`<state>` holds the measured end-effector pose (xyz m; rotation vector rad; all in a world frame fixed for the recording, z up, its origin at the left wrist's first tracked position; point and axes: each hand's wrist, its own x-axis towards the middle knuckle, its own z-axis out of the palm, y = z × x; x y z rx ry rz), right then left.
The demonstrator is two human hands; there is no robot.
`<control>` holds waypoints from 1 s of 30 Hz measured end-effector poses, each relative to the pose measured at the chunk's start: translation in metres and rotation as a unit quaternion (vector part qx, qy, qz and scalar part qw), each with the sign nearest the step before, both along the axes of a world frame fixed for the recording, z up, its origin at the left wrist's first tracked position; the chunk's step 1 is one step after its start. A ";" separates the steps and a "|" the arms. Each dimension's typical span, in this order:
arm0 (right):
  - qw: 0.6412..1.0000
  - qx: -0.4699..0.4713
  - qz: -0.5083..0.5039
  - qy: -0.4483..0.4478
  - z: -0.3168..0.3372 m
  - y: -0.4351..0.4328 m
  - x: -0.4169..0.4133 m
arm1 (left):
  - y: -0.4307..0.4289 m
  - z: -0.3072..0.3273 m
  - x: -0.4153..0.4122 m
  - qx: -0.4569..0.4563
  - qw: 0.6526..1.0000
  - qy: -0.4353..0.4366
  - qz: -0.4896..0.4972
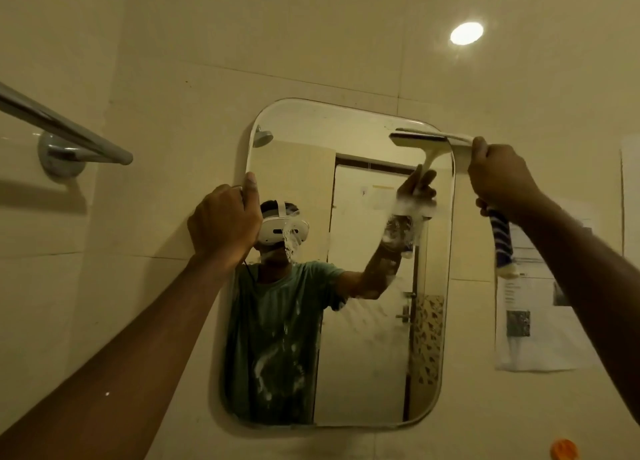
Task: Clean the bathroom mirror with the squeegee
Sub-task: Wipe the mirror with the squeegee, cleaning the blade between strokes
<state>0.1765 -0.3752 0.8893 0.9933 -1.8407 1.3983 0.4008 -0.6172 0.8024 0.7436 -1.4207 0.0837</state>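
- Both forearms bare, no sleeves down to the left hand and right hand.
- In the reflection: green short-sleeved T-shirt, white headset with a white strap.

Beige tiled wall, chrome towel bar, taped paper

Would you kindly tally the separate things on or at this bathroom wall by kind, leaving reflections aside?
Mirror: 1
Squeegee: 1
Towel bar: 1
Paper sheet: 1
Orange object, partly visible at the bottom edge: 1
Total: 5
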 end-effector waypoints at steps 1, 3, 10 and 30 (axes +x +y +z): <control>1.000 0.004 0.004 -0.005 0.002 0.000 0.000 | 0.000 0.000 0.000 0.002 1.000 0.001 0.003; 1.000 0.022 0.009 -0.003 -0.014 -0.001 0.001 | 0.000 -0.001 -0.001 0.004 1.000 0.005 0.008; 0.997 0.059 0.011 -0.045 -0.134 -0.002 0.003 | 0.000 -0.009 -0.004 0.000 1.000 0.028 0.011; 0.994 0.062 0.006 -0.087 -0.203 -0.003 0.013 | -0.006 -0.058 0.002 -0.001 1.000 -0.002 0.025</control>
